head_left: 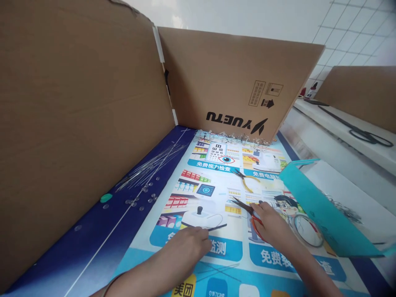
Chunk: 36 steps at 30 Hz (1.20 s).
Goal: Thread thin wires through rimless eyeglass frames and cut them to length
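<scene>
My left hand [193, 244] is closed, pinching a thin dark stick [218, 227] whose free end points right. To its right, my right hand [268, 218] grips a pair of scissors [243, 205] by the red handles. Their dark blades reach up and left, slightly parted and apart from the stick. Just beyond the blades lie pliers [246, 180] with yellow handles. A coil of thin wire [307, 230] rests beside my right forearm. Thin straight wires [218, 267] lie near the front, right of my left wrist.
Tall cardboard panels [241, 78] stand at the left and back. Long wires [151, 165], clear beads [150, 197] and a green piece [106, 198] lie at left. A teal box [328, 214] on the right holds metal pieces [346, 210]. Black-handled scissors [368, 137] lie on a white ledge.
</scene>
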{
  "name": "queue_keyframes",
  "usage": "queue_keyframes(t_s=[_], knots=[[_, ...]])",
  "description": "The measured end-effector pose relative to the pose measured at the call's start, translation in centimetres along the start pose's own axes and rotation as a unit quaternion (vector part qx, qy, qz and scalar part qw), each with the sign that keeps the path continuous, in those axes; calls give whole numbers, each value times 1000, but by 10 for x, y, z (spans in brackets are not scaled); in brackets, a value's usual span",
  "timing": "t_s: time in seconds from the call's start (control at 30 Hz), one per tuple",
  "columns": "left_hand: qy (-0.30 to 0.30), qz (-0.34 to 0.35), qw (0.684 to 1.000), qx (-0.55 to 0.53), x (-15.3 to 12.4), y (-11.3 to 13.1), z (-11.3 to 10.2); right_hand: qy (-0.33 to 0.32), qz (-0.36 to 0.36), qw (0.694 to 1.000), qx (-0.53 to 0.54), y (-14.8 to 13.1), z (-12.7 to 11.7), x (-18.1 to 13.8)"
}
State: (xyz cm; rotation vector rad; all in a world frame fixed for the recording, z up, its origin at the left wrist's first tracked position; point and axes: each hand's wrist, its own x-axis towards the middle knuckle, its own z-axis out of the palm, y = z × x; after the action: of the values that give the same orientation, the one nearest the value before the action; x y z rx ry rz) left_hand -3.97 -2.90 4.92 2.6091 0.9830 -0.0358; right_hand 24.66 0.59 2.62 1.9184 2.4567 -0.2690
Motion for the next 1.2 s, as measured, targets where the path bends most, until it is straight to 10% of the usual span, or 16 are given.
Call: queue_keyframes(t_s=[0.97,1.07,1.2], knots=[[2,-38,995,-92,19,6,2,-17,-3,999,-34,-8,-11,-7],[44,-71,961,-265,18,2,-3,-38,-22,997,-61,-2,-10,-12],[23,-132,817,-561,20,-7,0,-40,-32,995,-88,2,-15,-19]])
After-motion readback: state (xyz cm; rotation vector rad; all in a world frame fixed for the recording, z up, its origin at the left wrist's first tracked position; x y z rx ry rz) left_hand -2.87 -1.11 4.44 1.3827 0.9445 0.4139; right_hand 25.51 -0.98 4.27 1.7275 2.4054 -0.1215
